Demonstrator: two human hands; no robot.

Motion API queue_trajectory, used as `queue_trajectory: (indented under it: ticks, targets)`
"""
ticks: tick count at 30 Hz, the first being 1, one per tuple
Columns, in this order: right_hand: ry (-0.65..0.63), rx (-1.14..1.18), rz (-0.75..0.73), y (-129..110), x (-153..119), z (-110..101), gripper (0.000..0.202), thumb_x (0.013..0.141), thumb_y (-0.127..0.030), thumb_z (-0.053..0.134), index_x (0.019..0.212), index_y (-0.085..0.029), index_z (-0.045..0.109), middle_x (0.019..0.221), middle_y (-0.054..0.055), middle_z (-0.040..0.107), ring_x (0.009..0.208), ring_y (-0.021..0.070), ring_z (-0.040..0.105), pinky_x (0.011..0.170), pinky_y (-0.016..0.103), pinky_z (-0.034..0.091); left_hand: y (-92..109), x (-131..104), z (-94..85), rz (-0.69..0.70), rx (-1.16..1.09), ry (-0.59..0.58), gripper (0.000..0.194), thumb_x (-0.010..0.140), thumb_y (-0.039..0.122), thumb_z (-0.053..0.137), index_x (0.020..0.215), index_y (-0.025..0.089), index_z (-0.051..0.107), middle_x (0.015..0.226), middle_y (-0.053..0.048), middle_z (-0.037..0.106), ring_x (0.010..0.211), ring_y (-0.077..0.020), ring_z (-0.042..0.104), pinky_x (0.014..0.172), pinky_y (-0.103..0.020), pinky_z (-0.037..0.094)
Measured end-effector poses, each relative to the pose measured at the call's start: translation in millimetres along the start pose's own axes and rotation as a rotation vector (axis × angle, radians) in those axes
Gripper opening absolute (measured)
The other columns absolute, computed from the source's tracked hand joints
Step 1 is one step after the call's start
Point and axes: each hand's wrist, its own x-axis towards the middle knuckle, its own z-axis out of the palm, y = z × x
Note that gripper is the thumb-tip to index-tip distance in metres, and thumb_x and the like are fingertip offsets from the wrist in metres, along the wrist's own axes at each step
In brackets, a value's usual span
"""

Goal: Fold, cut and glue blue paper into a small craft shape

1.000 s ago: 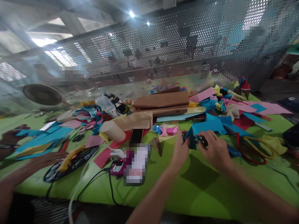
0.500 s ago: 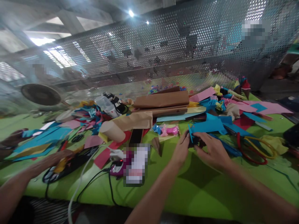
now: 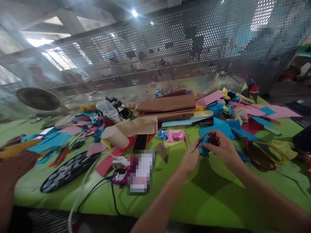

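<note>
Both of my hands are raised over the green tabletop, right of the middle. Between them is a small folded piece of blue paper (image 3: 204, 148). My left hand (image 3: 191, 154) grips its left side, with a dark edge at the fingers that I cannot make out. My right hand (image 3: 220, 146) pinches the paper from the right with bent fingers. Just behind lies a larger sheet of blue paper (image 3: 216, 128). A small brown paper cone (image 3: 161, 152) lies left of my hands, near a clear packet of pink and blue pieces (image 3: 173, 136).
Scissors with red and yellow handles (image 3: 261, 158) lie at the right. Brown paper rolls (image 3: 167, 104) and coloured scraps line the back. A power strip (image 3: 120, 176) with cables, a pixelated phone (image 3: 142, 171) and a black oval tray (image 3: 65, 174) stand left. A co-worker's hands (image 3: 18, 161) hold yellow paper.
The blue paper has turned and looks more folded between my fingers, and my right hand has risen slightly. The co-worker's near hand has moved left off the tray with the yellow paper.
</note>
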Motion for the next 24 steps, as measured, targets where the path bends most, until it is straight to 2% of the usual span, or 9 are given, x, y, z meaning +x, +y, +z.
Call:
queue_trajectory:
  ticks: [4,8,13,19,24]
  targets:
    - [0.039,0.04,0.092,1,5,-4,0.035,0.073,-0.048,0.081,0.086,-0.02,0.065,0.071,-0.002,0.059,0.06,0.0124,0.049,0.052,0.026,0.041,-5,0,-1.4,-0.091,-0.167,0.06,0.045,0.096,0.049,0.053,0.131,0.024,0.067,0.138,-0.007,0.066,0.132,-0.0294,0.056,0.115,-0.047,0.04]
    - [0.001,0.045,0.122,0,7,-8,0.035,0.074,-0.051,0.08,0.08,-0.02,0.065,0.068,-0.002,0.059,0.056,0.0118,0.051,0.052,0.026,0.042,-3,1,-3.1,-0.132,-0.289,0.013,0.057,0.097,0.059,0.044,0.132,0.02,0.067,0.128,-0.01,0.071,0.121,-0.0305,0.064,0.11,-0.05,0.044]
    - [-0.052,-0.03,0.064,-2,6,-9,0.031,0.077,-0.048,0.079,0.082,-0.02,0.066,0.07,-0.001,0.062,0.057,0.0131,0.056,0.053,0.027,0.045,4,3,-8.7,-0.108,-0.252,-0.001,0.063,0.096,0.065,0.041,0.122,0.017,0.072,0.123,-0.011,0.073,0.121,-0.0303,0.063,0.112,-0.048,0.041]
    - [-0.028,-0.133,-0.018,-6,2,-4,0.024,0.081,-0.043,0.075,0.08,-0.02,0.067,0.066,0.0,0.065,0.056,0.0145,0.056,0.052,0.028,0.044,5,0,-11.4,-0.152,-0.238,-0.097,0.072,0.095,0.071,0.033,0.116,0.015,0.074,0.106,-0.012,0.077,0.111,-0.03,0.068,0.104,-0.047,0.048]
    - [0.013,-0.189,-0.062,-5,-1,-3,0.02,0.084,-0.04,0.073,0.08,-0.021,0.066,0.065,0.0,0.065,0.056,0.0146,0.056,0.053,0.028,0.044,0,0,-12.9,-0.153,-0.189,-0.08,0.065,0.095,0.069,0.038,0.116,0.018,0.073,0.102,-0.01,0.077,0.105,-0.0273,0.07,0.102,-0.045,0.049]
